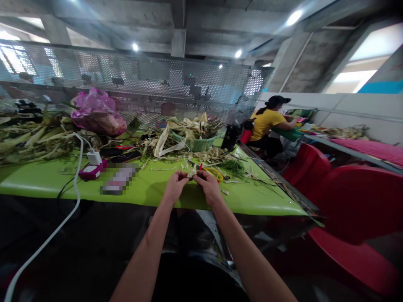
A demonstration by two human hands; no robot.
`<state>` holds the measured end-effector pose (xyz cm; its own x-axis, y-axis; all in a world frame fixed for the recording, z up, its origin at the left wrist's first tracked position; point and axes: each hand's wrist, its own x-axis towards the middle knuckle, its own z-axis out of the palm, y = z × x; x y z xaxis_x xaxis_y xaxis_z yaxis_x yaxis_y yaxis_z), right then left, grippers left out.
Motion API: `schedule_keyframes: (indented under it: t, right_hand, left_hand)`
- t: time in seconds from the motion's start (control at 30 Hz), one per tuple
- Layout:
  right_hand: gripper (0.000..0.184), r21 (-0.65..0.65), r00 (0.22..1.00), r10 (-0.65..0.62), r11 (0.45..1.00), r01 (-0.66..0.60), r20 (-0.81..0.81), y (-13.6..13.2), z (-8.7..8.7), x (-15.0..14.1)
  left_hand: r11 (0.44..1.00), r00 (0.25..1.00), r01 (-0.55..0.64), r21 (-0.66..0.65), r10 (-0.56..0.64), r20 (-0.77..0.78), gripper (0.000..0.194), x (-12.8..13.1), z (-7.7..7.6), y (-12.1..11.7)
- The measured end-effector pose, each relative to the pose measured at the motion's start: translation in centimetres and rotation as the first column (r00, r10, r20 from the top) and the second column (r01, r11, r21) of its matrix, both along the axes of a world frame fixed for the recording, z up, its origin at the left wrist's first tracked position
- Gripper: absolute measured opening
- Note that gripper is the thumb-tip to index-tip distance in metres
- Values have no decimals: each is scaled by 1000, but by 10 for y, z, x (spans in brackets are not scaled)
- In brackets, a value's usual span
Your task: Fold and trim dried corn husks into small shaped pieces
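Pale plant piece [192, 172] in tightly pinched left fingers [179, 175] and right fingers [203, 178].

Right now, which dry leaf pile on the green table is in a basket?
The pile beyond the right hand, heaped in the green basket. The left pile, beside the purple bag, lies loose on the table.

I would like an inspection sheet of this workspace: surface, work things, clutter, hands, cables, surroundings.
Surface: glossy green tabletop, strewn with plant scraps.
Work things: small pale piece; green basket heaped with dry-looking plant matter.
Clutter: pink plastic bag and pile of dry-looking leaves at the left.
Hands: left hand and right hand both pinch the small pale piece.
Cables: white cable hangs over the tabletop's front; thin dark cable beside it.
Surroundings: seated co-worker, red chairs, perforated screen.
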<state>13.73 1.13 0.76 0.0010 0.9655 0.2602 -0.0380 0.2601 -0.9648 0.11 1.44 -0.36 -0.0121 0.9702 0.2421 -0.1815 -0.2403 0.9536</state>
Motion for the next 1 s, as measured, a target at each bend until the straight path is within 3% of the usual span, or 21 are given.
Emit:
schedule_keyframes:
  t: [0.33,0.53,0.77,0.83,1.0]
  right_hand:
    - [33,25,993,116,993,-116,15,-3,1,-4]
    - [28,30,999,31,999,-30,-31,0,-2,-2]
    - [28,49,990,-70,996,77,-125,4,-4,3]
    - [28,44,993,-42,998,47,-108,3,-4,3]
    - [28,45,998,50,998,-48,-43,-2,-1,-1]
  left_hand:
    - [999,996,-45,19,46,-80,9,-2,2,-3]
    - [999,988,-18,38,23,-152,7,-1,3,-4]
    - [997,967,-68,48,78,-241,8,1,-1,-1]
    - [998,976,-31,54,42,-213,14,1,3,-2]
    - [971,973,202,128,-185,-136,27,0,12,-7]
